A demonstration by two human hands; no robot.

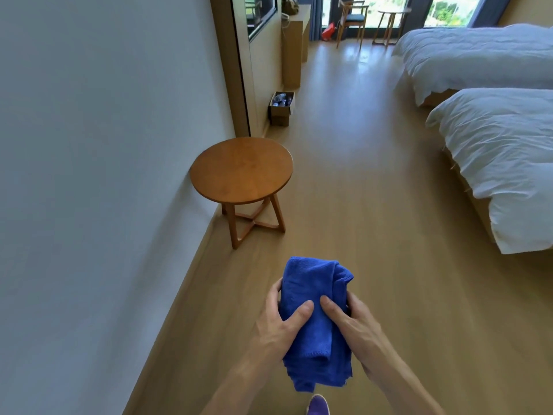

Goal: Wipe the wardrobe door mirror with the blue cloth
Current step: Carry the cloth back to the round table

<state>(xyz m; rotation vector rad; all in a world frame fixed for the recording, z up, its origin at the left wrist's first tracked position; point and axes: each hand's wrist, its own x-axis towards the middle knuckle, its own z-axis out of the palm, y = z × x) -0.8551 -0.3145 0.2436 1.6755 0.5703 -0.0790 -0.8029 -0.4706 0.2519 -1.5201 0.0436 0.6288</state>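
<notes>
A folded blue cloth [314,298] hangs low in the middle of the head view, over the wooden floor. My left hand [279,322] grips its left side with the thumb on top. My right hand [351,322] grips its right side, thumb pressed on the cloth beside the other thumb. Far ahead on the left wall, seen at a steep angle, stands a wooden-framed panel with a narrow reflective strip [244,61]; I cannot tell if it is the wardrobe door mirror.
A round wooden side table [241,170] stands against the white wall ahead on the left. A cardboard box [281,107] of bottles sits further along. Two white beds [493,151] fill the right. A chair [351,16] and small table stand by the windows.
</notes>
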